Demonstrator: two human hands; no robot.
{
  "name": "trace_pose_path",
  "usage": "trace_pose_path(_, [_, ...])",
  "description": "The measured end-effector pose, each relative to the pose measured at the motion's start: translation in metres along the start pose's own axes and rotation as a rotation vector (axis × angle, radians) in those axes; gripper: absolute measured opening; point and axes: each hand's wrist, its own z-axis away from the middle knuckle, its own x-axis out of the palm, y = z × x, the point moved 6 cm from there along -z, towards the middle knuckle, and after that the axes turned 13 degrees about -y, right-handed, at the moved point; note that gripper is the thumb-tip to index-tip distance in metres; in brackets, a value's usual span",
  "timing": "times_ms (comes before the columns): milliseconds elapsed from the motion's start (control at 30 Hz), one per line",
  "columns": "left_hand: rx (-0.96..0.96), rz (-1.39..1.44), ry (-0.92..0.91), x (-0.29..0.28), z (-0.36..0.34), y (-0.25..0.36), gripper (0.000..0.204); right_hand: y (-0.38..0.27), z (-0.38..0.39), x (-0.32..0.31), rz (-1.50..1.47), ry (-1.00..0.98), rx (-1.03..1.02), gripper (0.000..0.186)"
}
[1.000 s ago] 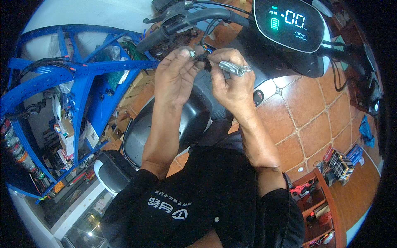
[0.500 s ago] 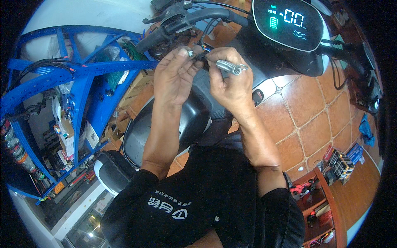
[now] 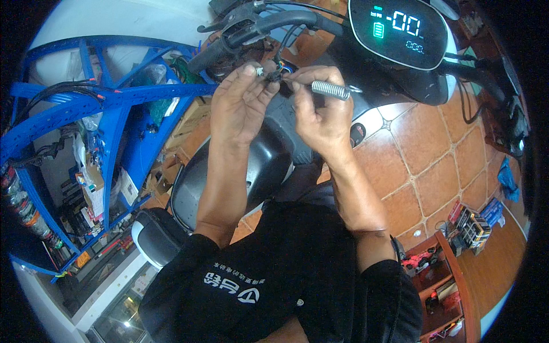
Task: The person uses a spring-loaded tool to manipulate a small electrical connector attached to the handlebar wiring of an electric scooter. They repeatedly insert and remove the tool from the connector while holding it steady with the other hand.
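My left hand (image 3: pixel 240 103) pinches a small pale metallic piece (image 3: pixel 259 71) and a dark wire connector (image 3: pixel 273 76) on thin coloured wires below the handlebar (image 3: pixel 269 24). My right hand (image 3: pixel 320 114) is closed around a coiled metal spring (image 3: pixel 329 89) with a loop at its outer end, its thin other end reaching toward the connector between the hands; the exact contact is too small to make out. Above them to the right is the scooter's lit display (image 3: pixel 394 31). The black seat (image 3: pixel 223 171) lies under my forearms.
Blue metal shelving (image 3: pixel 114 97) with hanging cables, packages and boxes stands at the left. Tiled floor (image 3: pixel 429 160) shows to the right. A wooden cabinet (image 3: pixel 486 274) at lower right holds boxes and small items, with a blue cloth (image 3: pixel 506 180) nearby. A second black seat (image 3: pixel 154 234) is at lower left.
My left fingers have shifted slightly left and up. The spring in my right hand has moved a little right and tilted flatter, exposing more coloured wire between my hands.
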Motion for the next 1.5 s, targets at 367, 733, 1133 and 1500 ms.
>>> trace_pose_path(367, [-0.011,0.004,0.025,-0.001,-0.001,-0.001,0.016,-0.001,-0.003,0.002,0.122,-0.056,-0.032,0.015])
trace_pose_path(733, [-0.006,-0.015,0.021,-0.001,0.0,-0.002,0.016,-0.004,-0.009,0.005,0.211,-0.096,-0.043,0.017])
trace_pose_path(1133, [-0.021,-0.014,0.019,-0.001,0.001,-0.003,0.016,-0.007,-0.009,0.003,0.207,-0.112,-0.036,0.016])
trace_pose_path(1500, [-0.025,-0.007,0.005,-0.002,0.001,-0.004,0.017,-0.005,-0.008,0.003,0.196,-0.117,-0.026,0.015])
